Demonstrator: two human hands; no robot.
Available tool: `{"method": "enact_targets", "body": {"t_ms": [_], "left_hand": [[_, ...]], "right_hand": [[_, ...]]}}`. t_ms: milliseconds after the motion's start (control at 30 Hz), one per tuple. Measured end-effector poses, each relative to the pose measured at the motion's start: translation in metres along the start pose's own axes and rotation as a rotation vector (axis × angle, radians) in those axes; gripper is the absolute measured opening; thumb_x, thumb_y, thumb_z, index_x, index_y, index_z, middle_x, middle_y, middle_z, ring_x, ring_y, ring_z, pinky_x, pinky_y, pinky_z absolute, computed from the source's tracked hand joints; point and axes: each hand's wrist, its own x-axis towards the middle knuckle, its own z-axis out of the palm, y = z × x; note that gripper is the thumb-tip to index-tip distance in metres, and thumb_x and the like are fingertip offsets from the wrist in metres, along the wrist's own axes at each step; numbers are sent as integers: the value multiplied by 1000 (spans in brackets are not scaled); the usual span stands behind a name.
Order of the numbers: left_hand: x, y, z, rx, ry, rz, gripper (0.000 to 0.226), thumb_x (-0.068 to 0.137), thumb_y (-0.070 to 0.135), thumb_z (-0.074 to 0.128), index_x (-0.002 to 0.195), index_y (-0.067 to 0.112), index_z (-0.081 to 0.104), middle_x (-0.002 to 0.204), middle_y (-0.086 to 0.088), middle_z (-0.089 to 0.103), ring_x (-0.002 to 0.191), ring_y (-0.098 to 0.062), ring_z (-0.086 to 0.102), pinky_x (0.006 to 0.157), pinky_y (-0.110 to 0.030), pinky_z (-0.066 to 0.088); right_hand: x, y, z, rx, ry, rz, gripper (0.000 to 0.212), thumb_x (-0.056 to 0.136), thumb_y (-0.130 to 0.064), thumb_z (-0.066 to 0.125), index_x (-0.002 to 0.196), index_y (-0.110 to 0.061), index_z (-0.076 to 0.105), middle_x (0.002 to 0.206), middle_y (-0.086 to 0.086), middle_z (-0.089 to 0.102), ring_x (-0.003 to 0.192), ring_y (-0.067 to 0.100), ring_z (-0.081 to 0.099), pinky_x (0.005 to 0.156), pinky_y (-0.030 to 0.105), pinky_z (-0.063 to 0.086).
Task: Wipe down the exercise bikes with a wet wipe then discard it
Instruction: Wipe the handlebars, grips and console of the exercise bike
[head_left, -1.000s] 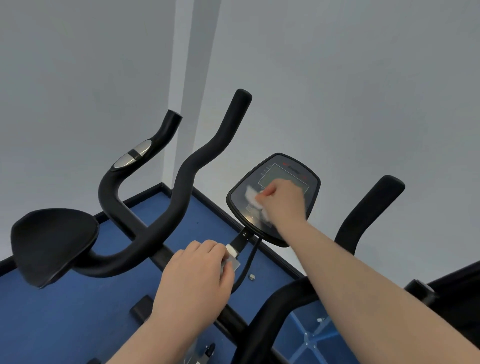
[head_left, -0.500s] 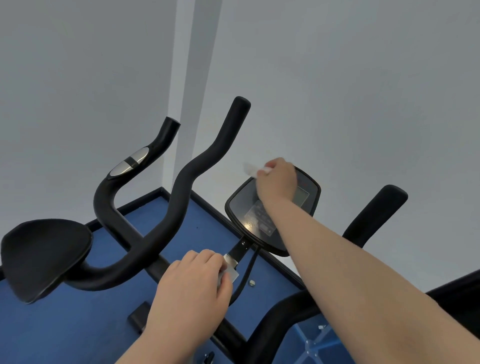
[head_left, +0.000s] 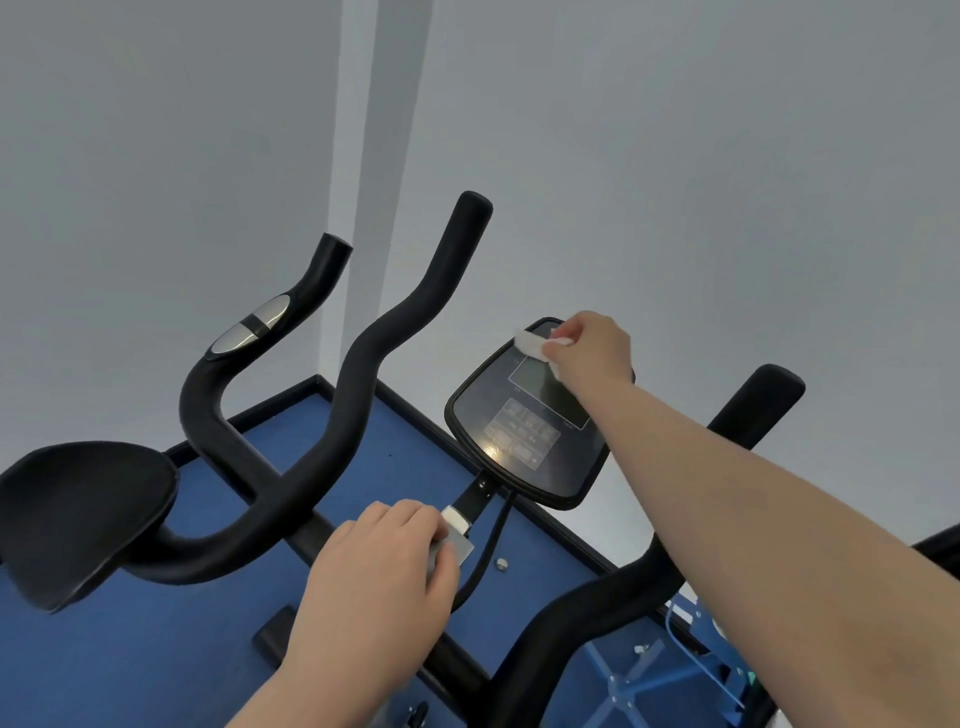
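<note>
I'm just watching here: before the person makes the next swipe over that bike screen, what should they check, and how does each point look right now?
1. Wet wipe gripped in right hand: ok.
2. Wipe touching console at its top edge: ok.
3. Left hand steadying the bike at the console mount: ok.
4. Lower console buttons unobstructed for a downward pass: ok.
5. Wipe still damp: cannot tell.
6. Handlebars already wiped: cannot tell.

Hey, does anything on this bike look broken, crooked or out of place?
Nothing stands out. The black console panel looks intact, the right hand holds the white wet wipe at its top edge, and the left hand rests by the console bracket.
</note>
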Motion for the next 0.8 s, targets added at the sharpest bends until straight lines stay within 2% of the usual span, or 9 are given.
{"method": "enact_targets", "body": {"t_ms": [133, 233, 333, 433, 567, 633, 700, 733, 800], "left_hand": [[-3, 0, 1, 1, 4, 6, 16, 91, 38, 40, 95, 33, 55, 90, 20, 55, 81, -5, 48, 71, -19, 34], [-3, -1, 4, 22, 20, 5, 16, 89, 37, 43, 90, 31, 58, 86, 19, 57, 78, -7, 50, 69, -21, 38], [-3, -1, 4, 25, 15, 4, 16, 89, 37, 43, 90, 31, 58, 87, 18, 58, 79, -6, 51, 70, -22, 41], [-3, 0, 3, 38, 16, 12, 17, 90, 37, 43, 90, 31, 58, 87, 18, 59, 78, -6, 51, 69, -22, 41], [-3, 0, 2, 47, 9, 19, 18, 90, 38, 41, 91, 31, 57, 89, 17, 58, 79, -6, 50, 70, -22, 41], [-3, 0, 1, 39, 9, 16, 18, 91, 39, 39, 93, 32, 56, 91, 18, 57, 81, -6, 49, 71, -21, 39], [-3, 0, 1, 36, 14, 17, 19, 91, 38, 39, 92, 31, 57, 90, 17, 57, 80, -6, 49, 70, -21, 39], [-3, 0, 1, 43, 16, 17, 20, 91, 38, 39, 91, 30, 57, 89, 16, 58, 79, -7, 49, 69, -22, 40], [-3, 0, 2, 58, 16, 17, 21, 92, 37, 38, 91, 28, 57, 89, 15, 59, 79, -7, 50, 70, -24, 42]], "right_hand": [[-9, 21, -21, -47, 67, 96, 22, 77, -4, 56, 94, -11, 69, 107, 5, 67, 97, 22, 60, 75, 26, 45], [-27, 28, -24, -128, 53, 141, 26, 77, -3, 57, 99, -9, 68, 107, 6, 66, 95, 23, 60, 69, 25, 43], [-51, 25, -15, -275, -87, 139, 20, 79, -5, 59, 96, -9, 69, 103, 7, 68, 93, 23, 63, 65, 26, 46], [-79, 24, -9, -374, -265, 88, 19, 76, -1, 61, 91, -7, 70, 96, 7, 69, 88, 22, 65, 70, 30, 53], [-99, 25, -7, -410, -365, 27, 18, 77, -1, 61, 92, -5, 71, 98, 10, 70, 89, 23, 66, 76, 35, 55], [-96, 26, -9, -336, -344, 70, 15, 77, 0, 62, 89, -3, 70, 98, 11, 70, 85, 23, 66, 74, 37, 56], [-85, 25, -14, -241, -230, 123, 10, 78, 0, 62, 82, -8, 66, 96, 9, 69, 75, 17, 62, 60, 31, 52], [-77, 24, -16, -200, -170, 141, 12, 77, 0, 62, 81, -12, 66, 95, 7, 68, 72, 15, 59, 58, 28, 49], [-56, 21, -19, -134, -92, 164, 11, 76, -4, 64, 83, -11, 69, 84, 3, 68, 76, 17, 61, 63, 28, 51]]}}
